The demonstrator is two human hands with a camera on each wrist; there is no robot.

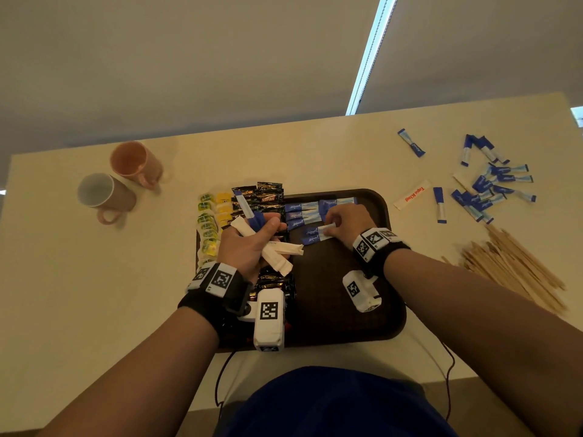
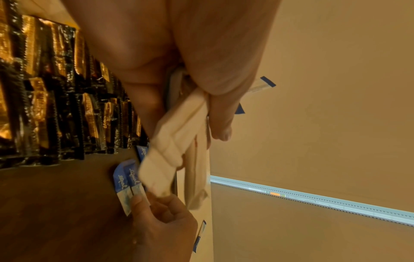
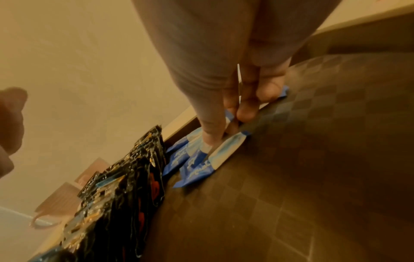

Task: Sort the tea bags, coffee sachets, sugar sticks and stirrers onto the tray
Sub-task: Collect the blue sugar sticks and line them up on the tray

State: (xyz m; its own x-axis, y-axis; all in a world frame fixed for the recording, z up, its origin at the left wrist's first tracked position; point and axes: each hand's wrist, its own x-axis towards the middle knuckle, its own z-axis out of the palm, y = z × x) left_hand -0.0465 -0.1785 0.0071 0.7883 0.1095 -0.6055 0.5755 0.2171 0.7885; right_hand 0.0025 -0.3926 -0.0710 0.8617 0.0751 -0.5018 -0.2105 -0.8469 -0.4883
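Gripping a sachet bundle point(image 1: 277, 252), left hand point(image 1: 249, 244); right hand point(image 1: 345, 220) pinches a sugar stick point(image 1: 318, 231).

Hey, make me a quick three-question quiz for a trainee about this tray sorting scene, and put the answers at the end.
1. True or false: the wooden stirrers are already on the tray.
2. Multiple choice: what does the left hand hold? A) a mug B) a bunch of white and blue sticks C) tea bags
3. Fill in: the right hand pinches a blue ____ stick down on the tray, beside the coffee sachets.

Key: 1 false, they lie on the table to the right of the tray; 2 B; 3 sugar.
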